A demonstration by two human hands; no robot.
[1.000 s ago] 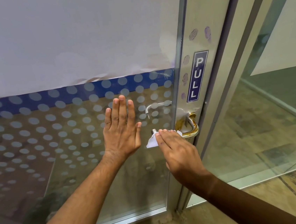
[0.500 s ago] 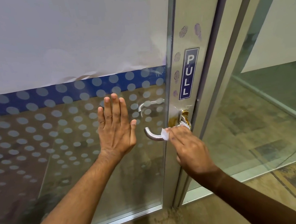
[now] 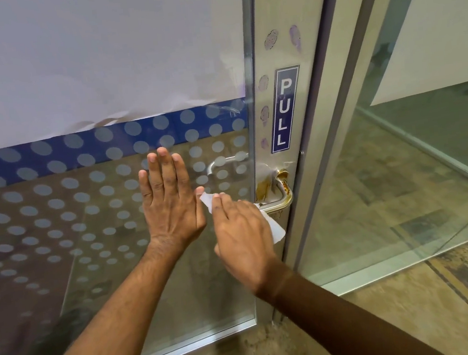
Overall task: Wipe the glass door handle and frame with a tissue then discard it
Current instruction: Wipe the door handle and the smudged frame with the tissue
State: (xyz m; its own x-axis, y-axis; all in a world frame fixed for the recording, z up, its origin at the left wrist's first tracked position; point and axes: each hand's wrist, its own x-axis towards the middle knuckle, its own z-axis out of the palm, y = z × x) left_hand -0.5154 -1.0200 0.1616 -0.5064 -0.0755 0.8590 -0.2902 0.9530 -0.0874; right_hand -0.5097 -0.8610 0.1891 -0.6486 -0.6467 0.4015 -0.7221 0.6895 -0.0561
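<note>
- A tall glass door panel [image 3: 96,249] with frosted dots, a blue band and a white sheet across its upper part fills the left of the head view; a tan stone-patterned floor [image 3: 415,317] runs beyond it on the right.
- The brushed aluminium door frame [image 3: 267,14] stands upright at the panel's right edge and carries a narrow blue PULL sign [image 3: 285,109] and several purple fingerprint smudges.
- The curved silver lever handle [image 3: 277,198], tarnished yellow-brown at its bend, juts from the frame just under the sign; its long axis runs sideways, from the frame leftward over the glass, and its free end is hidden under the hand.
- The left hand [image 3: 169,207] lies flat on the glass, fingers straight and close together, just beside the handle's left end.
- The right hand [image 3: 245,239] presses a crumpled white tissue [image 3: 274,228] onto the lever from above with straightish fingers; whether the thumb curls under the bar cannot be seen.
- The right hand is therefore the nearer one, already on the handle, while the stained bend lies to its upper right.
- The judged step is wiping along the lever; the frame above looks still unwiped.
- Open room lies rightward along the bar and upward along the frame; the left thumb crowds leftward travel.
</note>
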